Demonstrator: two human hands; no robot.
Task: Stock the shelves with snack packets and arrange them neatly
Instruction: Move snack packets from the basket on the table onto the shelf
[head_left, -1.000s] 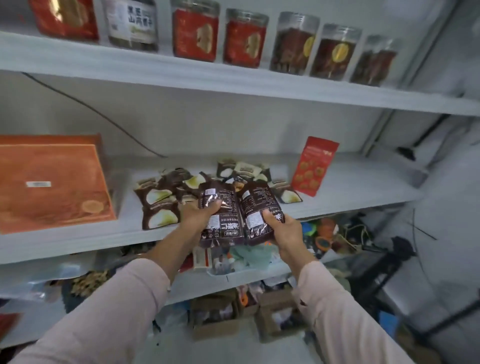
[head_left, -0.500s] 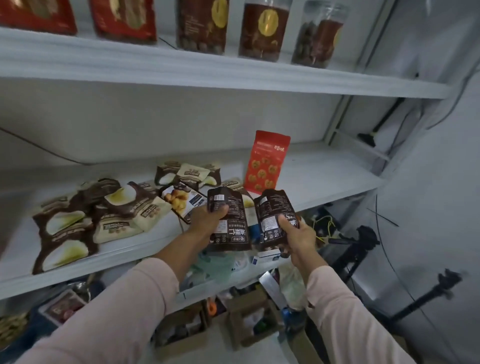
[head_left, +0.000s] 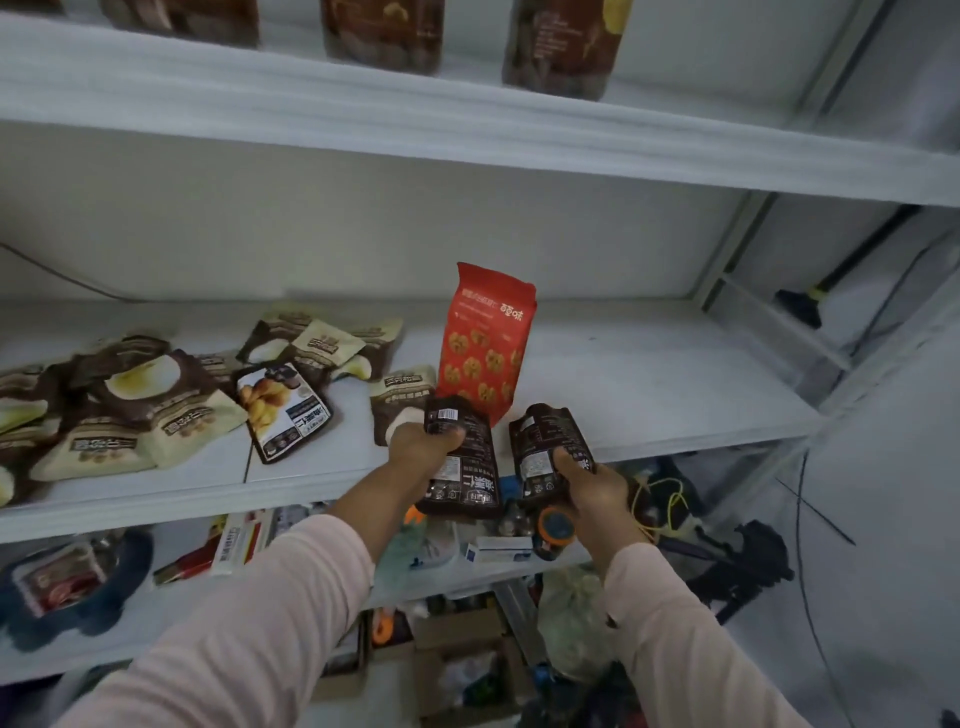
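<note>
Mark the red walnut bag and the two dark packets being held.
red walnut bag (head_left: 485, 343), head view, middle of front panel.
left dark packet (head_left: 470, 480), head view, lower back panel.
right dark packet (head_left: 540, 441), head view, upper back panel.

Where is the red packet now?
Head view, centre: the red packet stands upright on the middle shelf, behind the left hand and its dark packet.

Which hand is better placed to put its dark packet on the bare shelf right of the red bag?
Right. The right hand holds its dark packet by the bare shelf right of the red bag; the left hand holds the other packet in front of that bag.
</note>
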